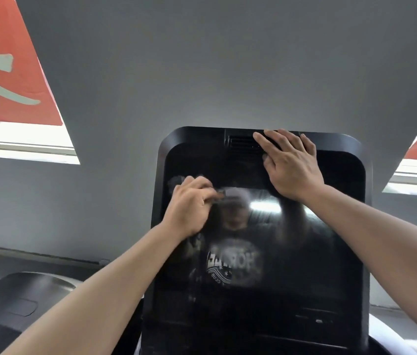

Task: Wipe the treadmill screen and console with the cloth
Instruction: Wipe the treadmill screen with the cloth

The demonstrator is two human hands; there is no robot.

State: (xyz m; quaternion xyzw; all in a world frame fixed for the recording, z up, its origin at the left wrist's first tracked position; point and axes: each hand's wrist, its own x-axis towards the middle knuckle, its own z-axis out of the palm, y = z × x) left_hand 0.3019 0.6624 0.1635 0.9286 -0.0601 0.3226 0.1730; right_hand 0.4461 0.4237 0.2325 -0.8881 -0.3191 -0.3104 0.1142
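The treadmill console (356,226) is a tall black panel in the middle of the view. Its glossy dark screen (292,252) mirrors a person's shirt and ceiling lights. My left hand (189,203) is closed on a small dark cloth (176,181) and presses it against the screen's upper left part. Only blurred bits of the cloth show around the fingers. My right hand (289,165) lies flat with fingers spread on the console's top, beside a slotted vent (240,143), and holds nothing.
A grey wall (202,73) stands behind the console. Windows with red banners (5,73) sit at the upper left and far right. A black rounded cover of a neighbouring machine (23,298) is at the lower left. Small slots and buttons (315,319) line the console's bottom.
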